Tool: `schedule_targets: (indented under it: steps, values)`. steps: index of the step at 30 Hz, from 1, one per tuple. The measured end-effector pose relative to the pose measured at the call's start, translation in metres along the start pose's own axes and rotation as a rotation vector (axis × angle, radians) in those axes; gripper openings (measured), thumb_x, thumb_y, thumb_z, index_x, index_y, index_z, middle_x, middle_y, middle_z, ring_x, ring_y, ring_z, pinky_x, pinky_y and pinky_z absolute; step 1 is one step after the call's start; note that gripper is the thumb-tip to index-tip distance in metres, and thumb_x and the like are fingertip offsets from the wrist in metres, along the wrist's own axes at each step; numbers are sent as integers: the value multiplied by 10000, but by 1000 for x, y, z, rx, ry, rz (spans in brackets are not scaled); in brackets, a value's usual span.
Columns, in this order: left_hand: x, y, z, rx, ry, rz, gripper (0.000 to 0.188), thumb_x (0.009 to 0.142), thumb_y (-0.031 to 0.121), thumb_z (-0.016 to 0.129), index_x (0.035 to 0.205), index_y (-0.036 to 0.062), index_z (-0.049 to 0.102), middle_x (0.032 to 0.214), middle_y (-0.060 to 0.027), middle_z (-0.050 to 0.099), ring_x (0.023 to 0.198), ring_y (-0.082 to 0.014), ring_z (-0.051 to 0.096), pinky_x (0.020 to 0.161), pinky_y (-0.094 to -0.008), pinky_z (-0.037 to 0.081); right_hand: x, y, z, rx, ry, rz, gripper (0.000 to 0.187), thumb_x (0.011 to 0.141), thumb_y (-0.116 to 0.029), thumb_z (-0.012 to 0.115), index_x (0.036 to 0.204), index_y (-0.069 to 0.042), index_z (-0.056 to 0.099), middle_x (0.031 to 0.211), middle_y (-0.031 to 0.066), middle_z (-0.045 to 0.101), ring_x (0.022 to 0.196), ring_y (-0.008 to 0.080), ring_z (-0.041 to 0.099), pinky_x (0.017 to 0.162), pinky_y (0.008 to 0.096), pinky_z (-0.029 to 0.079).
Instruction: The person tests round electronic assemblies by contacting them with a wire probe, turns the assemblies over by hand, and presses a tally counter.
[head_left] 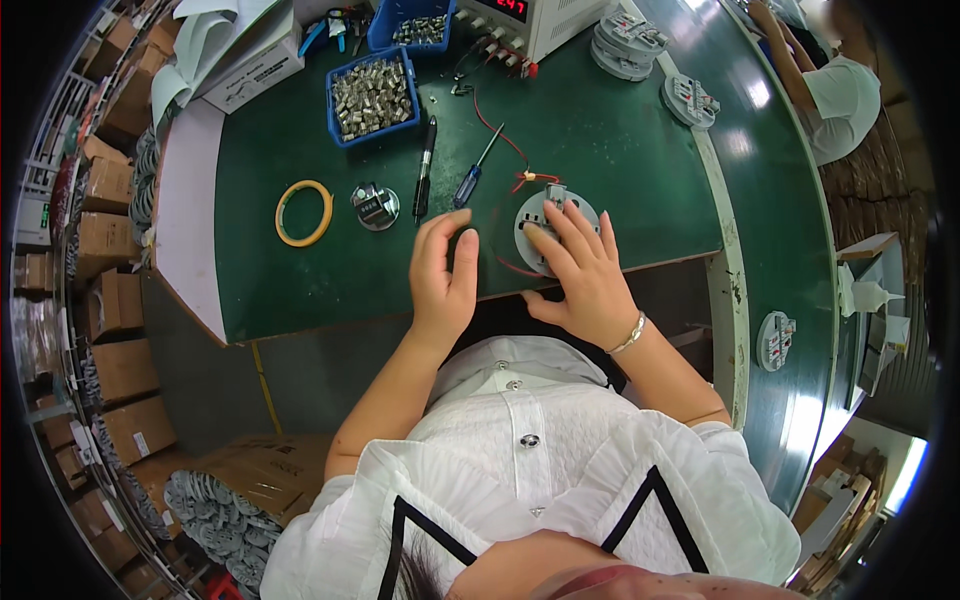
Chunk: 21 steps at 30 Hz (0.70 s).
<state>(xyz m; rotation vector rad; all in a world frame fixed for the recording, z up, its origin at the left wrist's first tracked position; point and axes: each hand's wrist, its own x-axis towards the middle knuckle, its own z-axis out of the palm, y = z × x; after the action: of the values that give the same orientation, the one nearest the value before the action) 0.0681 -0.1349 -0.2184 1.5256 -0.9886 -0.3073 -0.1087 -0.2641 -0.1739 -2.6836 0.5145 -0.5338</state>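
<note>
A round light-grey plastic base with small metal and dark parts on top lies near the bench's front edge. My right hand rests over it with spread fingers touching its top, covering much of it; the thumb sits off its near side. Red wires run to the base's far side, bundled with a yellowish tie. My left hand hovers at the bench edge, empty, its fingers loosely bent and the thumb apart. Just beyond it lie a blue-handled screwdriver and a black pen.
A yellow tape ring and a metal tally counter lie left. Blue bins of metal parts and a power supply stand behind. More grey bases sit at right, several on a side surface. A co-worker is far right.
</note>
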Motion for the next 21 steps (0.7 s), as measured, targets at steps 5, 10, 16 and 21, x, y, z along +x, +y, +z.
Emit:
schedule_targets:
  steps: [5,10,16,21]
  values:
    - [0,23,-5,212,121,161,338,962,125,705,1268,-4,638,1307,-167,603,1161,-269,602,1022,-382,472,-23,26,-5,16,-47,-34,806,730,-156,766,1488,-74,504,1490,107,573,1426,281,505,1198,579,307]
    - [1,47,11,541,-291,333,373,912,287,745,1231,98,713,1337,-178,616,1268,-390,570,1083,-525,431,-20,30,-9,-25,6,-126,791,725,-138,757,1469,-40,506,1447,93,611,1380,257,551,1149,509,370]
    - [2,20,-6,638,-213,284,225,908,232,741,1065,71,753,1203,-133,694,1234,-374,620,1067,-563,446,-40,77,-53,396,232,324,582,802,8,679,1378,-57,634,1295,123,678,1164,213,659,957,329,530]
    - [15,32,-38,603,-269,243,469,837,132,739,1291,50,655,1358,-158,622,1325,-399,566,1130,-533,429,-71,216,-102,570,689,618,348,1011,-77,601,1349,-20,658,1202,66,699,1076,120,654,942,280,524]
